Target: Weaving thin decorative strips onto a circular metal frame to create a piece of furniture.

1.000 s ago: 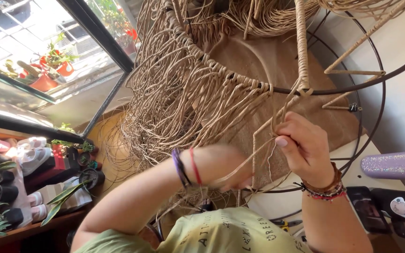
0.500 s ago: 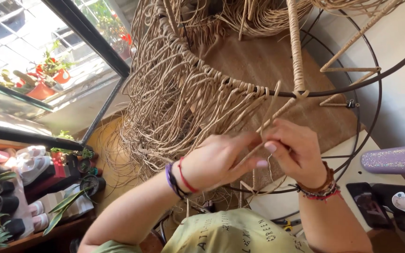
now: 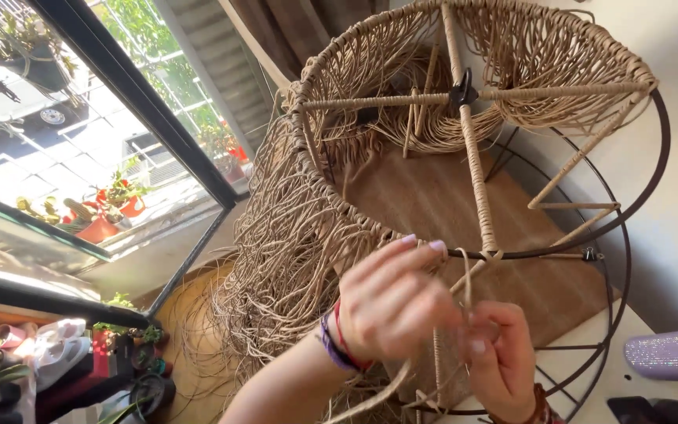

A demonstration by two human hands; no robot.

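A big round wire frame (image 3: 629, 259) fills the far right, its upper ring and spokes wrapped in tan cord (image 3: 292, 235) that hangs in loose strands down the left. Near its lower ring, the left hand (image 3: 390, 302) and right hand (image 3: 504, 357) meet, both pinched on one cord strand (image 3: 464, 275) rising to the ring. Keeping that strand taut and the wraps tight together would seem to give a neat result. Left is a sunlit window (image 3: 80, 149) with red pots (image 3: 100, 228); below, a brown mat (image 3: 449, 204).
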